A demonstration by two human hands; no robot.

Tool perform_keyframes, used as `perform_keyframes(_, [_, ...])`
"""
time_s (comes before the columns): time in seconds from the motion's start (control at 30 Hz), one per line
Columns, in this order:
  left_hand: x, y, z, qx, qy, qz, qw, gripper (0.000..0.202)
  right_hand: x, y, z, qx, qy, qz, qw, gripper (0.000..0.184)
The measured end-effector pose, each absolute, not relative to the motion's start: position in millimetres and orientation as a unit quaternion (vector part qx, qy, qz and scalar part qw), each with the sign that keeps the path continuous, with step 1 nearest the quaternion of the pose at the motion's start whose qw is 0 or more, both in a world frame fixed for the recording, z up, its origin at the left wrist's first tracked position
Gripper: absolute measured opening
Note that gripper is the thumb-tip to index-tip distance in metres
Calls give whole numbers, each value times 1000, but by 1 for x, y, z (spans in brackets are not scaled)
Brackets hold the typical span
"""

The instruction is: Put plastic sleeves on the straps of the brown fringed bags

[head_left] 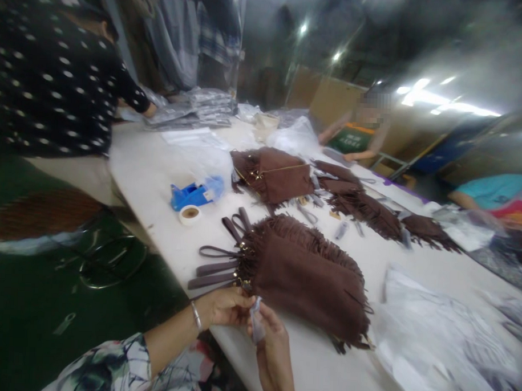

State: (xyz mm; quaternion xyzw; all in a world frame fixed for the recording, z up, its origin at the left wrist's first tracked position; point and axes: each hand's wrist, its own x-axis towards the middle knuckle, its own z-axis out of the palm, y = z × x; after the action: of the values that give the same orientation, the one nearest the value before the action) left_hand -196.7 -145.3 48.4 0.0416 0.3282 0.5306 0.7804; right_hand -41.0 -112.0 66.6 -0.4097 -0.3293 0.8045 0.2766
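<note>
My right hand [275, 341] pinches a small grey strip in clear plastic [257, 325] between thumb and fingers. Close beside it, my left hand [229, 307] is closed, its fingertips at the strip's upper end. What lies inside the left fingers is hidden. Just beyond both hands is a stack of brown fringed pouches [309, 277], lying flat on the white table. Several brown wrist straps [213, 269] with gold-coloured clasps stick out from the stack's left side.
A blue tape dispenser [192, 196] and a tape roll [189, 214] sit behind the straps. More brown fringed pouches [285, 176] lie farther back. Clear plastic bags [436, 333] cover the right side. Co-workers stand around the table [153, 214]; a stool [42, 213] is at left.
</note>
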Motion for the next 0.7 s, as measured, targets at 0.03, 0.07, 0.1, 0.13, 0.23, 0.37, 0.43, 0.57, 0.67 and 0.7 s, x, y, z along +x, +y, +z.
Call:
perform_keyframes(0.03, [-197, -145, 47, 46, 327, 531, 781, 31, -43, -111, 68, -405, -308, 816, 274, 40])
perform_keyframes(0.07, [-197, -146, 46, 50, 326, 531, 780, 31, -45, -111, 69, -400, -289, 828, 268, 39])
perform_keyframes(0.1, [-198, -146, 45, 53, 327, 534, 778, 31, -46, -111, 71, -393, -270, 840, 260, 39])
perform_keyframes(0.13, [-198, -147, 45, 57, 328, 536, 776, 31, -47, -110, 72, -387, -250, 852, 251, 38])
perform_keyframes(0.23, [-199, -150, 47, 67, 335, 536, 772, 33, -47, -110, 74, -371, -198, 878, 229, 34])
perform_keyframes(0.37, [-196, -150, 52, 60, 356, 540, 760, 32, -40, -108, 70, -369, -236, 873, 214, 26])
perform_keyframes(0.43, [-193, -148, 54, 54, 365, 555, 745, 30, -39, -106, 67, -376, -272, 860, 213, 23])
perform_keyframes(0.57, [-186, -145, 62, 56, 376, 585, 716, 30, -40, -104, 66, -385, -311, 836, 236, 36])
perform_keyframes(0.67, [-180, -150, 69, 62, 374, 590, 713, 26, -36, -102, 73, -391, -341, 809, 276, 46])
perform_keyframes(0.7, [-178, -152, 70, 59, 376, 593, 710, 24, -34, -100, 76, -397, -335, 803, 292, 48])
